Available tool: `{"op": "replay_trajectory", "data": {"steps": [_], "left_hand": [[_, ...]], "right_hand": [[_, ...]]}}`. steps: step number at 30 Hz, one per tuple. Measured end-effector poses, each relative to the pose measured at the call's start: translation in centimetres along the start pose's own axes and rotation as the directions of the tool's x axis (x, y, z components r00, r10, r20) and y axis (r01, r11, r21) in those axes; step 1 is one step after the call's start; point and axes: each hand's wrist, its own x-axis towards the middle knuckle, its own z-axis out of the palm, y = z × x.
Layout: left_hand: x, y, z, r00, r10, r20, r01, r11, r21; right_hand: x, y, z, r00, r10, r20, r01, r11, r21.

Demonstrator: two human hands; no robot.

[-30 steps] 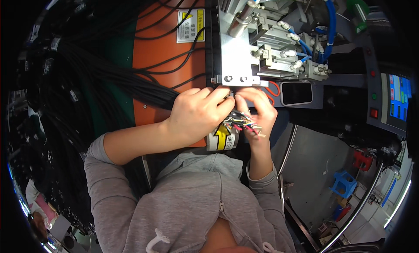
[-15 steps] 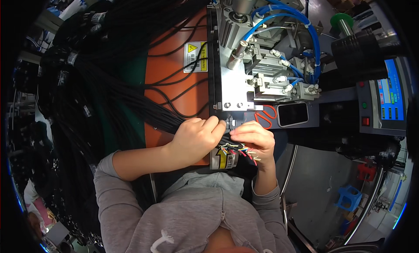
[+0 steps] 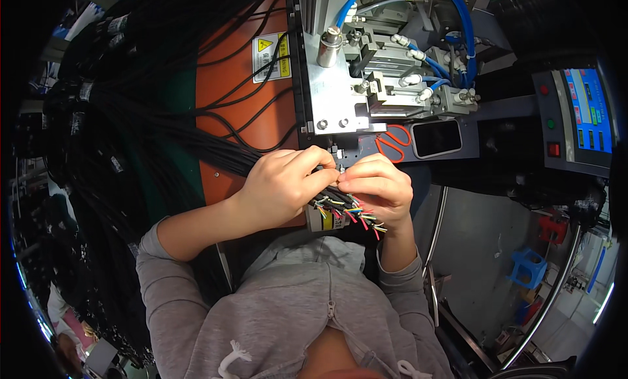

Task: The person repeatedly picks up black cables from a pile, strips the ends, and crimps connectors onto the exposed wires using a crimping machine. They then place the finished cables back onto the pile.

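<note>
In the middle, my left hand point(image 3: 281, 183) and my right hand point(image 3: 379, 186) are brought together, thumbs and forefingers closed in a pinch. Their fingertips meet on the end of a black cable, mostly hidden by the fingers. A thick bundle of black cables point(image 3: 226, 153) comes in from the left and passes beneath my left hand. Its stripped ends, with red, white, yellow, green and blue wires point(image 3: 347, 212), fan out below the hands. Just beyond the fingertips is a small metal fixture point(image 3: 338, 153) on the machine's front edge.
The machine with metal cylinders point(image 3: 399, 94) and blue air hoses point(image 3: 468, 26) stands beyond my hands. Right of it are red-handled scissors point(image 3: 394, 143), a phone point(image 3: 436, 138) and a control panel with a screen point(image 3: 589, 111). An orange surface point(image 3: 242, 111) carries loose cables at left.
My view has shifted, so the machine sits higher and further left. My hands have drawn closer together, their fingertips now meeting over the cable ends.
</note>
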Motion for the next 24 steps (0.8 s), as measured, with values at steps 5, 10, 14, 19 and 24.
{"op": "replay_trajectory", "data": {"steps": [5, 10, 14, 19, 24], "left_hand": [[0.2, 0.1, -0.4, 1.0, 0.009, -0.029, -0.008, 1.0, 0.03], [0.4, 0.3, -1.5, 0.958, 0.139, -0.252, -0.119, 0.989, 0.093], [0.1, 0.1, -0.6, 0.974, 0.122, -0.189, -0.103, 0.989, 0.106], [0.8, 0.6, -1.0, 0.957, 0.07, -0.28, -0.058, 0.997, 0.054], [0.6, 0.4, -0.5, 0.963, 0.054, -0.264, -0.045, 0.998, 0.04]], "right_hand": [[0.2, -0.1, -0.2, 1.0, -0.01, -0.013, 0.01, 0.998, -0.064], [-0.3, -0.6, 0.6, 0.916, 0.312, -0.254, -0.288, 0.949, 0.127], [0.5, -2.2, 2.5, 0.843, 0.377, -0.384, -0.276, 0.915, 0.293], [1.7, -1.7, 3.2, 0.89, 0.118, -0.441, -0.164, 0.984, -0.068], [1.9, -2.0, 2.3, 0.881, 0.35, -0.319, -0.304, 0.935, 0.185]]}}
